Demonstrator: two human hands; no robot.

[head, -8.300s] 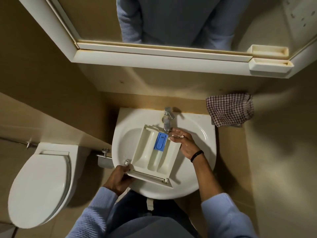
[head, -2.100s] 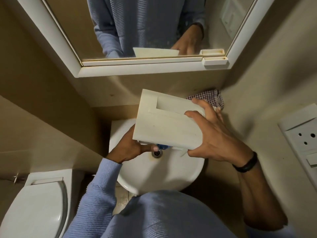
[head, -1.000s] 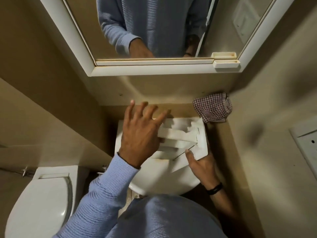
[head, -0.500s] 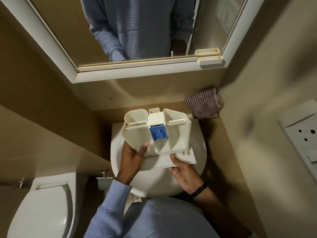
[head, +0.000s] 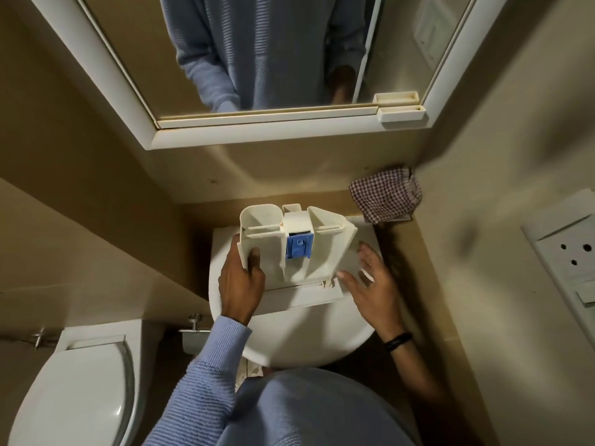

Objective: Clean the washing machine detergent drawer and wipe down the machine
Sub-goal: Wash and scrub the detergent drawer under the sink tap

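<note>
A: Where is the drawer (head: 289, 252)?
B: Held up over the sink (head: 289, 346). Its compartments face the camera, its front panel is nearest the person, and a blue insert (head: 299, 247) sits in the middle channel.
A: And the grip?
B: Only the left hand (head: 240, 284) has it, with fingers wrapped round the left wall and the thumb curled inside the left compartment. The right hand (head: 370, 284) is spread flat and holds nothing, just beside the near right corner. Whether a fingertip touches the panel cannot be told.
A: What could go wrong?
B: There is one grip on one edge of a wide, probably wet drawer. It could pivot or slip and drop onto the sink, cracking a wall or knocking the insert loose. Brownish specks, likely residue, also show at the near right corner, so refitting it now would leave the cleaning unfinished.
A: Anything around it?
B: A checked cloth (head: 384, 194) lies on the ledge at the far right, handy for wiping. A mirror (head: 257, 133) hangs above, and a toilet (head: 80, 397) stands at the near left.
</note>
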